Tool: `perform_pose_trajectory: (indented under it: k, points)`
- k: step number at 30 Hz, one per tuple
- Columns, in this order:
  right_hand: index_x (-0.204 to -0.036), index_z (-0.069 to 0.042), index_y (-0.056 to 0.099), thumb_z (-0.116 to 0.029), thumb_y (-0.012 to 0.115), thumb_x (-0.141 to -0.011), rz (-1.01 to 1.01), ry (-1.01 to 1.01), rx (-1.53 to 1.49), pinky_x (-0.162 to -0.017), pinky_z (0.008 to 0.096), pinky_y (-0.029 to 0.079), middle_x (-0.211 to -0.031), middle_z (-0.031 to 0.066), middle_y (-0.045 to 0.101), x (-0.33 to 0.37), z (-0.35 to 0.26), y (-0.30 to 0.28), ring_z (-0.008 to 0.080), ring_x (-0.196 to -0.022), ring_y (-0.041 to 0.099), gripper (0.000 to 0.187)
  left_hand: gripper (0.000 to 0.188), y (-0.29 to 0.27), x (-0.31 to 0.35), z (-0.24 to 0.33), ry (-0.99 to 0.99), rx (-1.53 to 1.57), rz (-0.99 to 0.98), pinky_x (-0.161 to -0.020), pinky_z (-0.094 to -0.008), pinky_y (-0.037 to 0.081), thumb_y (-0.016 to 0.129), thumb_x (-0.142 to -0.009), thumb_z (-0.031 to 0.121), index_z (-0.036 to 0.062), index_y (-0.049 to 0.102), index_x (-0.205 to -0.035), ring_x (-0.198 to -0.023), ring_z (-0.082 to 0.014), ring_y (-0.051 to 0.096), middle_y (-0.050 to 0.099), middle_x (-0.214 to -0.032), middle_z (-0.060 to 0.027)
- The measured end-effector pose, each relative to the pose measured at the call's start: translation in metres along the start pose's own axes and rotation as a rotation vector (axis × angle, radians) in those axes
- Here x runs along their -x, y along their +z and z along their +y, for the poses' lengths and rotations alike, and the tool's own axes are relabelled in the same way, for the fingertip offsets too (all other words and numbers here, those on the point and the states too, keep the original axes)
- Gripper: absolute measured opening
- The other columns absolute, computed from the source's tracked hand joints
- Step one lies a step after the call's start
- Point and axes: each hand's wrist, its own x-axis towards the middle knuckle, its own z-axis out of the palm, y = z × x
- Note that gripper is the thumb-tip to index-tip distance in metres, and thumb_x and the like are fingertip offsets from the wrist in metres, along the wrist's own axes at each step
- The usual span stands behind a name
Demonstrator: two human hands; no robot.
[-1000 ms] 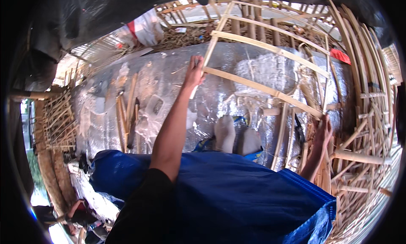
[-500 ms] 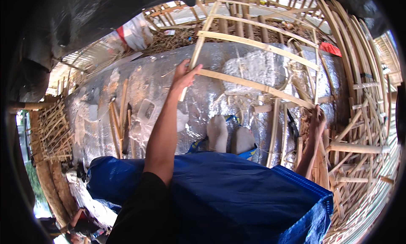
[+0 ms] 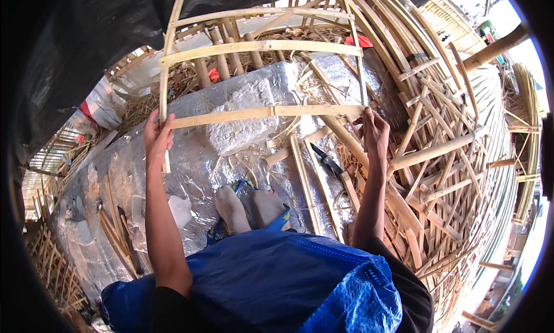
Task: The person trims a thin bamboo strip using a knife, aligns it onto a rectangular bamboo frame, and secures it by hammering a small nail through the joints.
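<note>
Along the bottom edge lies a blue sheet (image 3: 248,275), with two feet (image 3: 232,212) just past it on a foil sheet (image 3: 124,167). Right of the feet, loose slats (image 3: 305,183) slant up the view beside a dark object (image 3: 332,165). At centre left, the left hand (image 3: 158,138) pinches the lattice (image 3: 271,46) between thumb and fingers, where its lowest bar (image 3: 222,118) meets the left rail (image 3: 165,79); at centre right, the right hand (image 3: 375,131) has its fingers bent round that bar's other end, the thumb hard to make out. The lattice spans the upper middle, its lowest bar crossing before a white block (image 3: 248,95). The step looks like holding it up between both hands; the next move would seem to call for an even grip, lest the thin rails twist. Farther off, a black sheet (image 3: 86,56) fills the upper left.
</note>
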Motion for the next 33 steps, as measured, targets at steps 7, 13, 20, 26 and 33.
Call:
perform_pose_trajectory:
  k: [7, 13, 20, 26, 33]
  points:
    - [-0.094, -0.003, 0.07, -0.041, 0.062, -0.096, 0.016, 0.071, -0.145, -0.048, 0.0221, 0.037, -0.07, 0.0017, 0.063, -0.005, -0.021, -0.002, 0.0058, -0.052, 0.047, 0.039, 0.047, -0.004, -0.004, 0.035, 0.123, -0.031, -0.023, -0.035, -0.0192, 0.026, 0.072, -0.09, 0.022, 0.0047, 0.051, -0.129, -0.044, 0.0, 0.034, 0.051, -0.069, 0.0049]
    - [-0.09, -0.002, 0.069, -0.034, 0.062, -0.097, -0.008, -0.061, -0.309, -0.052, 0.0213, 0.04, -0.073, 0.0042, 0.068, -0.008, -0.019, -0.002, 0.0051, -0.055, 0.05, 0.034, 0.049, -0.004, -0.006, 0.045, 0.159, -0.034, -0.001, -0.035, -0.0188, 0.027, 0.071, -0.091, 0.018, 0.0041, 0.049, -0.133, -0.044, -0.0002, 0.035, 0.051, -0.066, 0.0051]
    - [-0.092, -0.003, 0.068, -0.03, 0.058, -0.1, -0.049, -0.167, -0.283, -0.057, 0.022, 0.037, -0.077, 0.0028, 0.066, -0.01, -0.022, -0.004, 0.0059, -0.061, 0.047, 0.03, 0.044, 0.001, -0.004, 0.056, 0.19, -0.017, 0.03, -0.035, -0.0184, 0.027, 0.072, -0.09, 0.018, 0.0044, 0.051, -0.127, -0.044, -0.0003, 0.037, 0.049, -0.064, 0.0054]
    - [-0.104, 0.002, 0.068, -0.024, 0.06, -0.097, 0.119, -0.129, -0.225, -0.072, 0.0247, 0.043, -0.089, 0.0023, 0.065, -0.012, -0.018, -0.004, 0.0103, -0.078, 0.054, 0.028, 0.047, -0.006, -0.004, 0.076, 0.252, -0.049, -0.009, -0.036, -0.0189, 0.029, 0.073, -0.086, 0.008, 0.0076, 0.05, -0.127, -0.044, -0.002, 0.043, 0.051, -0.062, 0.0049]
    - [-0.12, -0.005, 0.064, -0.044, 0.057, -0.097, 0.232, 0.002, -0.099, -0.044, 0.0196, 0.024, -0.079, -0.0024, 0.057, -0.001, -0.019, -0.013, 0.0015, -0.051, 0.03, 0.045, 0.061, 0.015, 0.006, 0.125, 0.405, 0.036, -0.041, -0.041, -0.0191, 0.031, 0.084, -0.074, 0.005, 0.0032, 0.053, -0.127, -0.051, -0.0009, 0.049, 0.061, -0.066, 0.0005]
